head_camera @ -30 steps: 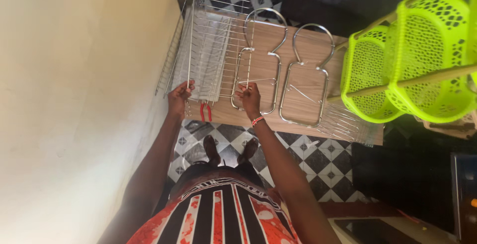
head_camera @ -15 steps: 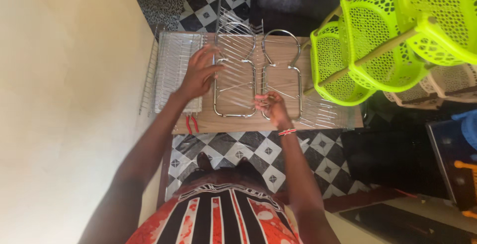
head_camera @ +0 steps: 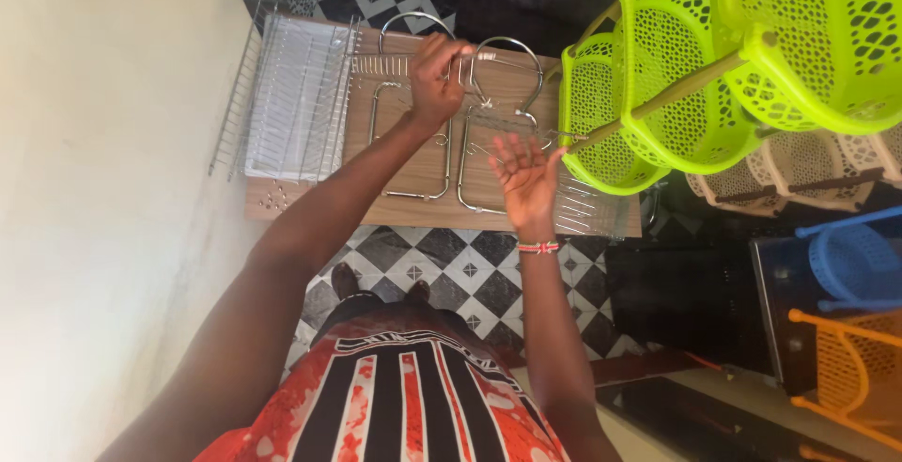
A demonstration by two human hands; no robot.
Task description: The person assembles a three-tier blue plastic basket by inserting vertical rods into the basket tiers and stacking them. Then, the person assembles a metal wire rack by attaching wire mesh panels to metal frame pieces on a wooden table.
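Left hand: the left hand is clenched on a small wire rack near the tabletop's far edge.
Right hand: the right hand hovers palm up, fingers spread and released, above the chrome frames.
Left edge: a wire dish tray overhangs, close to the wall.
Right edge: green baskets crowd in.
Near edge: small screws.
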